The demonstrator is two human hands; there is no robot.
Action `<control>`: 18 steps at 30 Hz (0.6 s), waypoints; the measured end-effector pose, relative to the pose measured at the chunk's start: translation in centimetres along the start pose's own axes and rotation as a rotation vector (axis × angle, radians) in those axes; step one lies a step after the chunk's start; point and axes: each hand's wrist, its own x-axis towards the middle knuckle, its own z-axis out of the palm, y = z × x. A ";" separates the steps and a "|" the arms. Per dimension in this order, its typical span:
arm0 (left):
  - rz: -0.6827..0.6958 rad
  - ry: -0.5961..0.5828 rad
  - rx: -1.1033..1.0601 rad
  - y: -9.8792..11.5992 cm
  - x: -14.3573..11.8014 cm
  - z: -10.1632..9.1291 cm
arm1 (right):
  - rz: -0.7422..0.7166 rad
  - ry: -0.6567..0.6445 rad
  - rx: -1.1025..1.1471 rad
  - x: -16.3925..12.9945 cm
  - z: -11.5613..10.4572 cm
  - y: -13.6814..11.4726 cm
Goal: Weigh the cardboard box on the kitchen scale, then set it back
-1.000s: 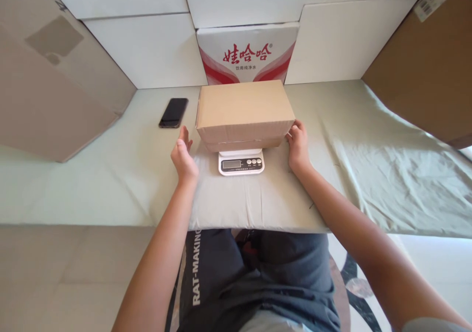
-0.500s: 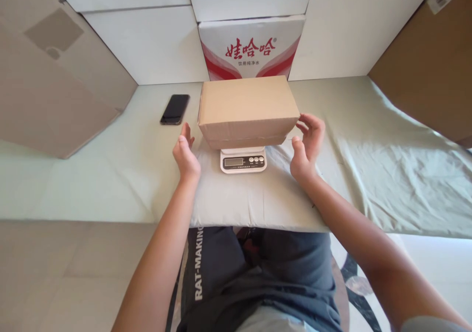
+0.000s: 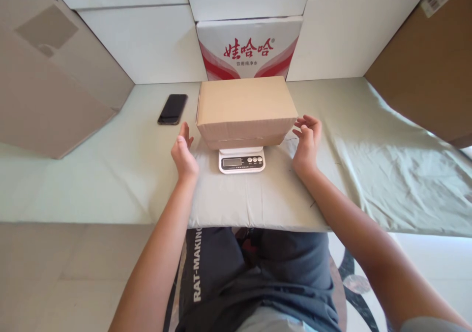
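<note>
A brown cardboard box [image 3: 246, 101] rests on top of a white kitchen scale [image 3: 241, 168], hiding most of its weighing plate. The scale's front panel shows a grey display and several round buttons; no digits can be made out. My left hand [image 3: 185, 155] is open beside the box's left end, a little apart from it, holding nothing. At the right end, my right hand [image 3: 308, 142] is open with fingers spread and bent near the box's corner. Whether its fingertips touch the cardboard I cannot tell.
A black smartphone [image 3: 173, 109] lies on the pale green cloth [image 3: 92, 184], left of the box. White boxes [image 3: 339, 37] and a red-and-white printed carton [image 3: 248, 46] form a wall behind. Large brown cartons stand at the left [image 3: 55, 76] and right [image 3: 427, 71].
My right hand has turned slightly, its thumb rising toward the other fingers. My left hand, the box and the scale stay in place; the whole view has shifted a little.
</note>
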 end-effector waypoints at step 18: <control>0.032 -0.079 -0.028 0.3 -0.3 0.1 | 0.039 -0.062 -0.002 0.1 0.4 0.7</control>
